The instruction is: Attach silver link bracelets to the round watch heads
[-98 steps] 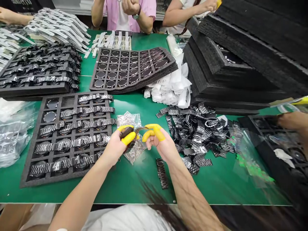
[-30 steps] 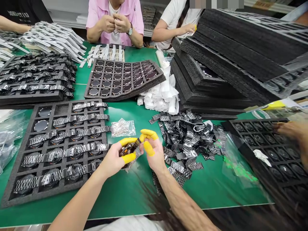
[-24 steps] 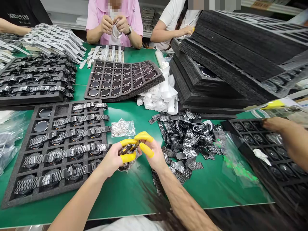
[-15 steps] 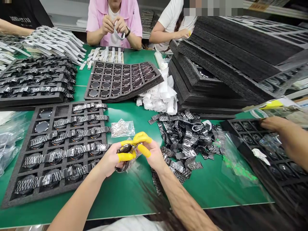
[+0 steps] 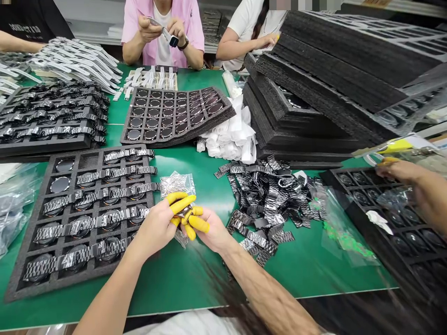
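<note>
A green-topped counter (image 5: 296, 274) crosses the room, crowded with foam trays and watch parts. Above its near half, the person's left hand (image 5: 159, 228) and right hand (image 5: 211, 229), yellow covers on several fingers, pinch a dark watch (image 5: 185, 212) between them, mostly hidden by their fingers. Just behind lies a clear bag of small silvery pins (image 5: 177, 182). The near foam tray (image 5: 86, 211), to the left, carries watches with black link bands; one compartment in its back row is empty. Loose black link bands (image 5: 272, 200) are heaped to the right, near green pieces in clear plastic (image 5: 349, 239). Farther back sit a tray of round watch faces (image 5: 174, 111), crumpled white wrapping (image 5: 233, 139) and a leaning stack of black foam trays (image 5: 307, 93). Across the counter, a person in a pink shirt (image 5: 193, 32) holds a pale-strapped watch (image 5: 172, 41); grey shelving (image 5: 94, 25) stands behind.
</note>
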The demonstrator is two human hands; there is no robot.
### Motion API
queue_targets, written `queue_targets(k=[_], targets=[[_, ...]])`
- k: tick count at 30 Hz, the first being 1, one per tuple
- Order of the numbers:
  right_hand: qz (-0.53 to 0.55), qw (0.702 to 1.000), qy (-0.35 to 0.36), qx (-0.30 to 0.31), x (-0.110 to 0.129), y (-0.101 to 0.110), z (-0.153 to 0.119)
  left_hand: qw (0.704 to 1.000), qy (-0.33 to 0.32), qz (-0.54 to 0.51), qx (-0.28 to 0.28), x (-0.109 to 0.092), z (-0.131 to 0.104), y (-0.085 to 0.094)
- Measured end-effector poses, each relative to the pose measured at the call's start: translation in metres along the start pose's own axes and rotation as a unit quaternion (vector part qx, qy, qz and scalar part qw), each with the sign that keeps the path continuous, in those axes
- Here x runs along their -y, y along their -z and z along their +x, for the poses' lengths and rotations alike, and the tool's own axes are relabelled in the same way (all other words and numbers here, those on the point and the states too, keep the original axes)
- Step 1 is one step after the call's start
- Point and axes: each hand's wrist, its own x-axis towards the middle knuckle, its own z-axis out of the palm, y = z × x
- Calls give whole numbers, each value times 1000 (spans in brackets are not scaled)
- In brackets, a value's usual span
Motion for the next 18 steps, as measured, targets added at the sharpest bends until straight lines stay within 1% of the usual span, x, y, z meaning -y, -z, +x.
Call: queue_targets(k=[4, 9, 14, 16, 18], targets=[[-6, 1000, -16, -14, 1, 1, 0, 999, -11, 31, -1, -3, 1, -1], [-12, 999, -22, -26, 2, 1, 1, 999, -10, 50, -1, -4, 3, -1], [5, 999, -15, -37, 3, -2, 1, 998, 1, 58, 18, -8, 5, -2], [19, 999, -9, -46, 3, -3, 1, 998, 5, 62, 6, -8, 5, -4], [25, 998, 3, -64, 1, -5, 1, 997, -6, 69, -15, -8, 4, -6]])
